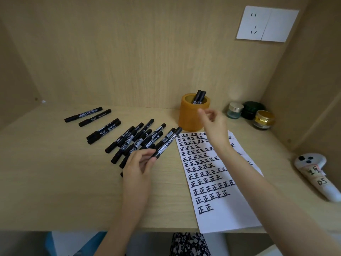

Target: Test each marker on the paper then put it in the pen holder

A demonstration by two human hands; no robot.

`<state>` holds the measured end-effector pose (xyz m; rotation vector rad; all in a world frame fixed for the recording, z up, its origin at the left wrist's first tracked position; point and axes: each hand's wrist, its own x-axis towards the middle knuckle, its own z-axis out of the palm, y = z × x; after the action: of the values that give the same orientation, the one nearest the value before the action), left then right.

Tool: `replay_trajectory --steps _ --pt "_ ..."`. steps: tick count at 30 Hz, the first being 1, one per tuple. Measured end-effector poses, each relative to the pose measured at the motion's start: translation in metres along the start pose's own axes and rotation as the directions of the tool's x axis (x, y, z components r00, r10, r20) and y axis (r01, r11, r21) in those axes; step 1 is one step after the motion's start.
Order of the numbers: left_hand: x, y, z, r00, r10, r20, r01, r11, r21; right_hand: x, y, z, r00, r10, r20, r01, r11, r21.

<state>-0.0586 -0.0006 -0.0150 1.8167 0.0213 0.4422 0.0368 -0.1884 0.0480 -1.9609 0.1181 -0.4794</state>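
Several black markers (129, 139) lie scattered on the wooden desk. My left hand (140, 163) pinches one black marker (167, 143) by its lower end, its cap pointing up and right. My right hand (214, 124) hovers in front of the orange pen holder (188, 115) with loosely curled fingers and nothing in it. Two markers (199, 97) stand inside the holder. A white paper (221, 215) covered with rows of black test marks lies under my right forearm.
Three small jars (249, 112) stand right of the holder against the side wall. A white controller (317, 174) lies at the desk's right edge. A wall socket (265, 24) sits on the back panel. More markers (88, 115) lie far left.
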Motion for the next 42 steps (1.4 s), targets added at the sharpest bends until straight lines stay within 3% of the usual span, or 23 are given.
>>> replay_trajectory --steps 3,6,14,18,24,29,35,38,42 --pt "-0.008 0.008 0.001 0.999 0.026 0.04 -0.024 0.999 -0.044 -0.045 -0.001 -0.006 0.929 0.184 0.322 -0.245 0.956 0.162" --pt "-0.018 0.015 0.005 0.99 0.059 0.132 -0.054 0.998 -0.035 -0.076 0.0 -0.007 0.86 0.146 0.489 -0.278 0.938 0.209" --pt "-0.043 0.018 0.013 0.91 -0.008 0.414 -0.015 0.999 0.052 -0.109 0.005 -0.015 0.901 0.035 0.432 -0.186 0.931 0.313" --pt "-0.052 0.024 0.016 0.889 0.049 0.456 -0.105 0.99 0.098 -0.122 0.005 -0.022 0.889 -0.063 0.454 -0.096 0.943 0.319" --pt "-0.062 0.032 0.015 0.846 0.091 0.525 -0.163 0.982 0.094 -0.133 0.011 -0.032 0.873 -0.087 0.48 -0.094 0.936 0.34" --pt "-0.065 0.041 0.013 0.8 0.067 0.596 -0.103 0.994 0.026 -0.14 0.013 -0.042 0.874 -0.092 0.478 -0.105 0.923 0.371" --pt "-0.068 0.029 0.012 0.813 0.0 0.582 -0.094 0.987 0.133 -0.141 0.019 -0.061 0.975 0.041 0.22 -0.14 0.879 0.456" --pt "-0.067 0.022 0.006 0.841 -0.023 0.541 -0.091 0.979 0.183 -0.14 0.029 -0.074 0.982 0.16 0.101 -0.189 0.86 0.475" --pt "-0.064 0.016 0.005 0.827 -0.021 0.562 -0.11 0.974 0.2 -0.148 0.043 -0.077 0.96 0.249 0.129 -0.28 0.821 0.498"
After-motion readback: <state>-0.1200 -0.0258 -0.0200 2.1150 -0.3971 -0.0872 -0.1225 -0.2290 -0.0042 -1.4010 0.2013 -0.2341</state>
